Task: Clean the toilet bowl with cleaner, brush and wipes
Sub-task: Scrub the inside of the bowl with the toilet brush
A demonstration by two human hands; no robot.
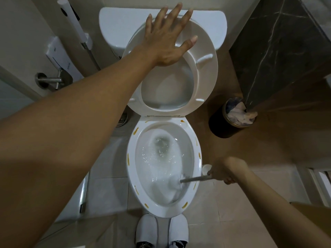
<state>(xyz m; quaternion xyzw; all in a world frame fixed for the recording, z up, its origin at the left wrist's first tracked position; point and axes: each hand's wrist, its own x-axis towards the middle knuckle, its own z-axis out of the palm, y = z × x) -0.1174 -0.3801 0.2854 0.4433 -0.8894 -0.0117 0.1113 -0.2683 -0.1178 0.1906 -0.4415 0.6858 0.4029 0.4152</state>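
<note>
A white toilet bowl (pixel 131 169) stands below me with water swirling and foaming inside. Yellow-brown marks dot its rim. The seat and lid (pixel 206 68) are raised against the tank (pixel 114 24). My left hand (pixel 166 40) reaches forward, fingers spread, palm flat on the raised seat. Low at the bowl's right side, my right hand (pixel 225 173) grips the grey handle of a toilet brush (pixel 179 181), whose white head sits inside the bowl near the front right wall.
A round dark bin (pixel 223 126) with crumpled white paper stands right of the toilet, beside a dark marble wall (pixel 279 51). A bidet sprayer (pixel 75 24) and a metal paper holder (pixel 50 80) hang on the left wall. My white slippers (pixel 161 231) stand at the bowl's front.
</note>
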